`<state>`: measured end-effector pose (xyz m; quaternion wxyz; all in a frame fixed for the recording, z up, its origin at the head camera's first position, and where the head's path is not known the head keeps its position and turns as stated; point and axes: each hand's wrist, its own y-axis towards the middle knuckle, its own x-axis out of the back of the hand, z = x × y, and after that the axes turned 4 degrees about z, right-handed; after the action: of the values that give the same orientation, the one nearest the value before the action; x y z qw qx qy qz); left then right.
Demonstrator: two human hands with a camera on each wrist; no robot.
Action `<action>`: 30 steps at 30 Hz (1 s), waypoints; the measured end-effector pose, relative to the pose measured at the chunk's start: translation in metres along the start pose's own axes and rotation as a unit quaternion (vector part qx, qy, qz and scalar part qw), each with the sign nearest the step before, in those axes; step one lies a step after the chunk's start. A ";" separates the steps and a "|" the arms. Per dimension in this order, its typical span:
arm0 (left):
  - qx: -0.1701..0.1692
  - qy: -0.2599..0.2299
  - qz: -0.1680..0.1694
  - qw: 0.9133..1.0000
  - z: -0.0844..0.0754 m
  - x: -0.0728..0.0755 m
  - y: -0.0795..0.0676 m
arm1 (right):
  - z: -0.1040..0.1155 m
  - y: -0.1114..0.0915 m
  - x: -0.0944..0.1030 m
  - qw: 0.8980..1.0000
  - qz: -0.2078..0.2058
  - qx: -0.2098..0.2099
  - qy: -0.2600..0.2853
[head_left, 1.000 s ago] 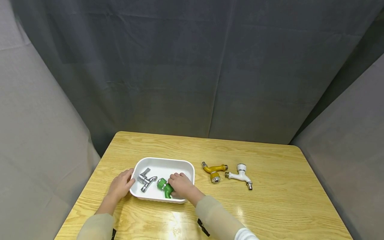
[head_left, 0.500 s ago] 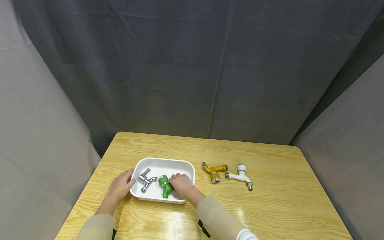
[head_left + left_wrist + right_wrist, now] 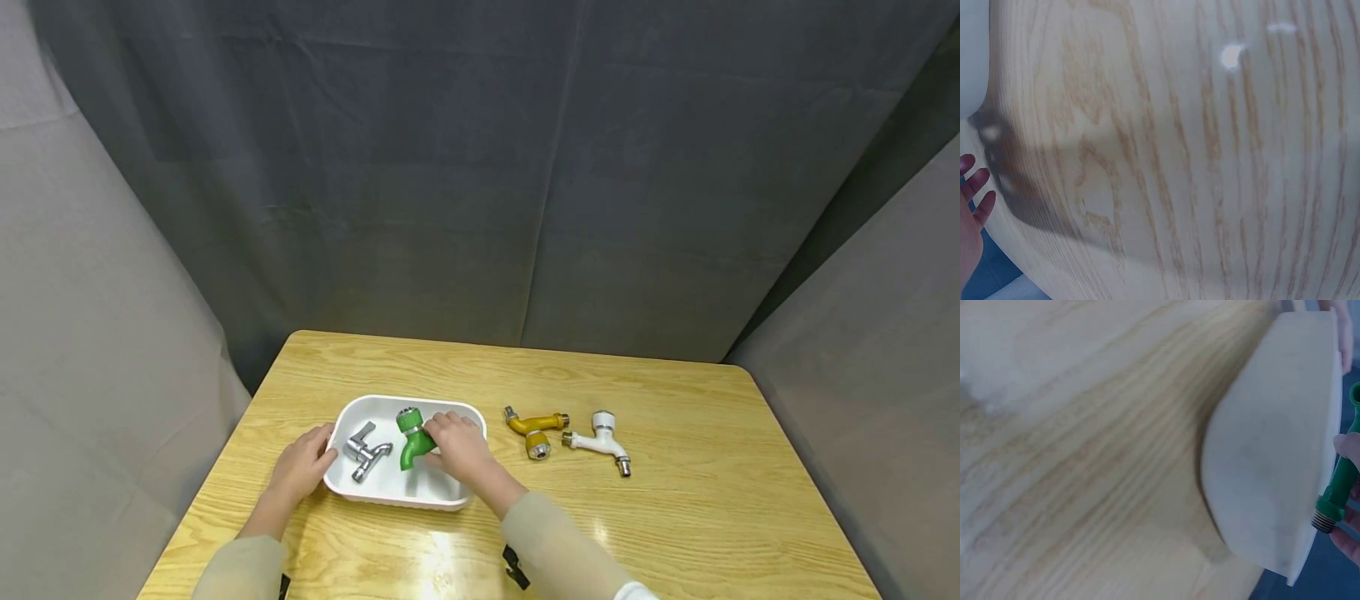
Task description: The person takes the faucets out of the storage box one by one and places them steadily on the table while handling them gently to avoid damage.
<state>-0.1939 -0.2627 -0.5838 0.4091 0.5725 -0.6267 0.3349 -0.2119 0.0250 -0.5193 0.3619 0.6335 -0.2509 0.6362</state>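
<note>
Several fingers of the right hand [image 3: 460,446] pinch the green tap [image 3: 416,442] by its pipe [image 3: 1337,482] above the white tray [image 3: 386,413], seemingly leaving knob [image 3: 409,419] and spout [image 3: 408,461] clear. Fingers of the left hand [image 3: 302,463], loosely extended, touch the tray's left end, perhaps steadying it; the silver tap [image 3: 366,452] lies inside.

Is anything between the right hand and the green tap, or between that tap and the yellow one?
Nothing visible separates the right hand from the green tap it grips. Toward the yellow tap, the right rim of the white tray lies between, though the green tap may be high enough to clear it.
</note>
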 end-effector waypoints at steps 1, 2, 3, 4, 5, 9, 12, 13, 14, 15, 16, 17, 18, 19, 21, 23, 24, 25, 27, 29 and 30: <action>0.000 0.000 0.001 1.000 0.000 0.000 0.000 | -0.001 0.000 0.003 1.000 -0.008 -0.002 0.004; 0.001 0.000 0.001 1.000 0.000 0.000 0.000 | -0.002 0.000 0.005 1.000 -0.015 -0.005 0.009; 0.000 0.001 0.001 1.000 0.001 0.000 0.000 | -0.004 -0.001 0.008 1.000 -0.022 -0.008 0.018; 0.000 0.001 0.001 1.000 0.001 0.000 0.000 | -0.005 -0.002 0.010 0.999 -0.028 -0.010 0.025; 0.000 0.001 0.000 1.000 0.001 0.000 0.000 | -0.006 -0.002 0.012 0.999 -0.033 -0.013 0.030; -0.003 0.003 -0.002 1.000 0.001 0.000 0.000 | -0.013 -0.007 0.021 0.996 -0.061 -0.026 0.051; -0.008 0.003 -0.006 1.000 0.001 0.000 0.000 | -0.019 -0.012 0.026 0.995 -0.080 -0.043 0.051; -0.010 0.003 -0.008 1.000 0.001 0.000 0.000 | -0.021 -0.015 0.028 0.994 -0.084 -0.050 0.052; -0.010 0.002 -0.007 1.000 0.001 0.000 0.000 | -0.023 -0.017 0.030 0.993 -0.087 -0.058 0.055; -0.010 0.001 -0.007 1.000 0.001 0.000 -0.001 | -0.024 -0.020 0.032 0.992 -0.090 -0.066 0.056; -0.009 0.000 -0.005 1.000 0.002 0.000 -0.001 | -0.026 -0.022 0.033 0.991 -0.093 -0.074 0.058; -0.013 0.001 -0.010 1.000 0.004 -0.001 0.000 | -0.028 -0.025 0.034 0.990 -0.097 -0.081 0.062; -0.011 0.002 -0.008 1.000 0.004 -0.001 0.000 | -0.030 -0.027 0.036 0.989 -0.102 -0.087 0.068; -0.010 0.002 -0.007 1.000 0.004 -0.001 0.000 | -0.031 -0.030 0.037 0.987 -0.107 -0.094 0.074; -0.008 0.003 -0.005 1.000 0.004 -0.001 0.000 | -0.036 -0.036 0.038 0.984 -0.120 -0.104 0.083; -0.006 0.004 -0.006 1.000 0.004 -0.001 0.000 | -0.041 -0.041 0.037 0.981 -0.129 -0.112 0.089; -0.001 0.002 0.000 1.000 0.002 0.001 -0.001 | -0.043 -0.043 0.037 0.980 -0.135 -0.115 0.092; 0.000 0.000 0.000 1.000 0.002 0.001 -0.001 | -0.046 -0.046 0.036 0.978 -0.138 -0.120 0.096; 0.002 -0.002 0.000 1.000 0.002 0.001 -0.002 | -0.051 -0.051 0.034 0.976 -0.143 -0.129 0.103; 0.003 -0.003 -0.002 1.000 0.001 0.001 -0.003 | -0.056 -0.057 0.032 0.973 -0.153 -0.134 0.106; 0.002 -0.003 -0.002 1.000 0.001 0.000 -0.003 | -0.058 -0.060 0.031 0.972 -0.158 -0.135 0.107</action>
<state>-0.1914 -0.2639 -0.5840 0.4069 0.5758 -0.6257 0.3336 -0.1994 0.1113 -0.5010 0.5643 0.5389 -0.1910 0.5955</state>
